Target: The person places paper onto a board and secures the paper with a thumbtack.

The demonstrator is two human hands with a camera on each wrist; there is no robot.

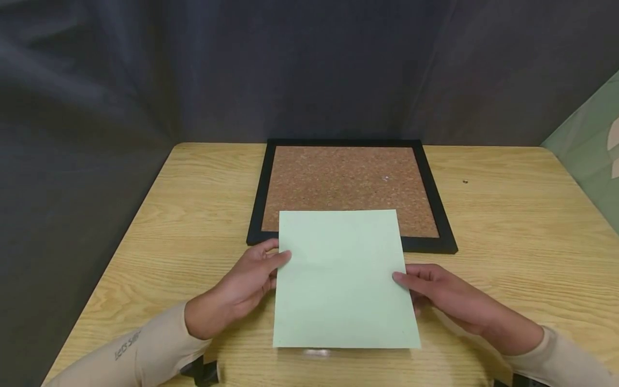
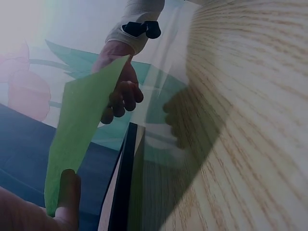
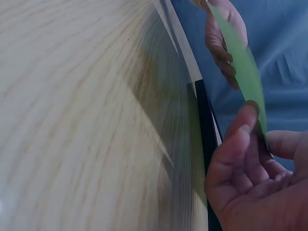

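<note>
Both hands hold a pale green square sheet of paper (image 1: pixel 340 279) a little above the wooden table (image 1: pixel 508 242). My left hand (image 1: pixel 278 259) pinches its left edge, thumb on top and fingers beneath. The right edge is pinched the same way by my right hand (image 1: pixel 403 282). The sheet's far edge overlaps the near side of a black-framed cork board (image 1: pixel 348 183) lying flat on the table. In the left wrist view the sheet (image 2: pixel 77 139) shows edge-on, with the right hand (image 2: pixel 122 96) curled under it. In the right wrist view the thumb (image 3: pixel 240 130) presses the sheet (image 3: pixel 243 72).
A small clear pin (image 1: pixel 385 178) sits on the cork, and a tiny dark object (image 1: pixel 465 181) lies on the table to the right of the frame. Dark curtains close off the back and left. The table's left edge (image 1: pixel 121 236) is near my left arm.
</note>
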